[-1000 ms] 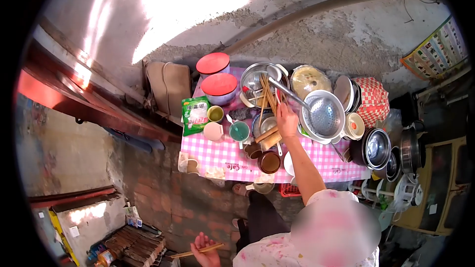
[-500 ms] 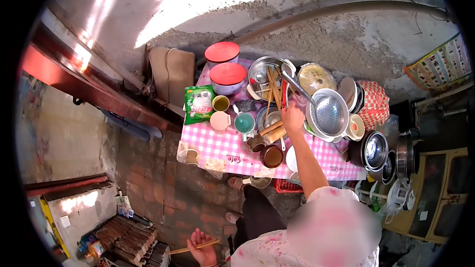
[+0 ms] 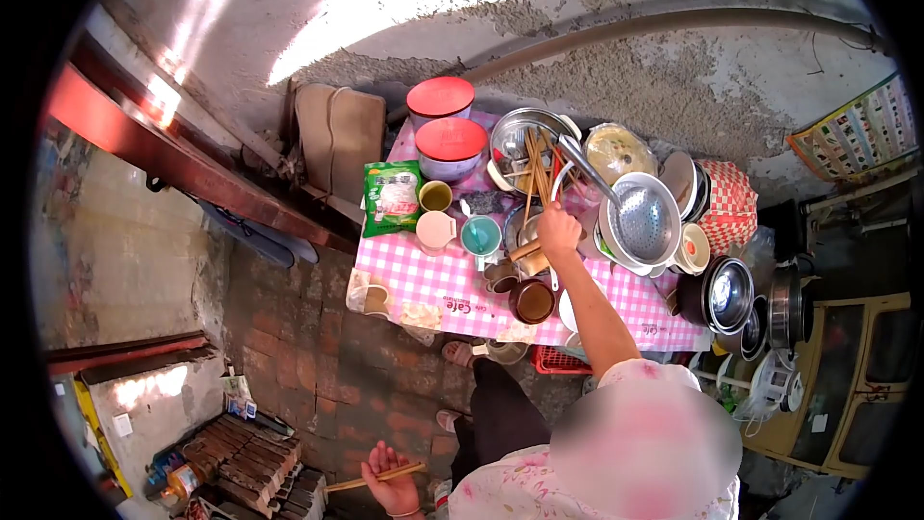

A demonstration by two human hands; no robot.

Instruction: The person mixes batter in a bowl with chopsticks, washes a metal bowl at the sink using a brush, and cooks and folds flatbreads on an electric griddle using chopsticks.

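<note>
My right hand is closed over the middle of the checked table, at the lower end of a bundle of chopsticks and a red-and-white utensil; what exactly it grips is hard to make out. The chopsticks lean in a steel pot. Right of the hand, a perforated ladle rests in a white bowl. Just below the hand are a wooden-handled item and a brown jar. My left hand, low at the bottom, holds a pair of chopsticks across its palm.
Red-lidded bowls, a green packet and cups stand on the left of the table. Dark pots are at its right end. A red basket sits below the front edge.
My right hand has shifted slightly down and left at the utensils, and the red-and-white utensil shows a changed tilt. The view has moved a little. My left hand keeps its chopsticks.
</note>
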